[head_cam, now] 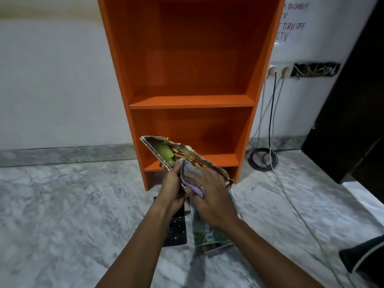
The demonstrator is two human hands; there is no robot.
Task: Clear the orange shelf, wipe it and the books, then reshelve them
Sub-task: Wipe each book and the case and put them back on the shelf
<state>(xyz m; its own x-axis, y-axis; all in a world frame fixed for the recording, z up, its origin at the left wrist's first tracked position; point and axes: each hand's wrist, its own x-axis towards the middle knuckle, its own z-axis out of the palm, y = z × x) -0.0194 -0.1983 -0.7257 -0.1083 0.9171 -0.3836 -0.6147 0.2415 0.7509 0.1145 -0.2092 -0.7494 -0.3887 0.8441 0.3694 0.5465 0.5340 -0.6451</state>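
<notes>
We held a worn picture book (166,151) tilted in front of the lowest compartment of the orange shelf (189,100), its green cover turned up and towards us. Our left grip (172,188) was curled round the book's near edge, thumb on top and fingers beneath. Our right grip (212,196) was bunched over a purple-grey cloth (192,176), pressing it against the cover close beside the left thumb. How the right fingertips lay under the cloth we could not tell.

The shelf stood upright against the white wall, its foot on the marble floor (62,204). Two more books lay on the floor below our wrists: a dark book (176,230) under the left forearm, and just beside it a colourful book (207,232) under the right hand, resting on something else whose edge alone showed.

To the right of the shelf, wall sockets (279,70) fed cables down to a black coil (262,159) on the floor. A handwritten notice (292,21) hung above them, and a dark door (353,100) closed off the right side.
</notes>
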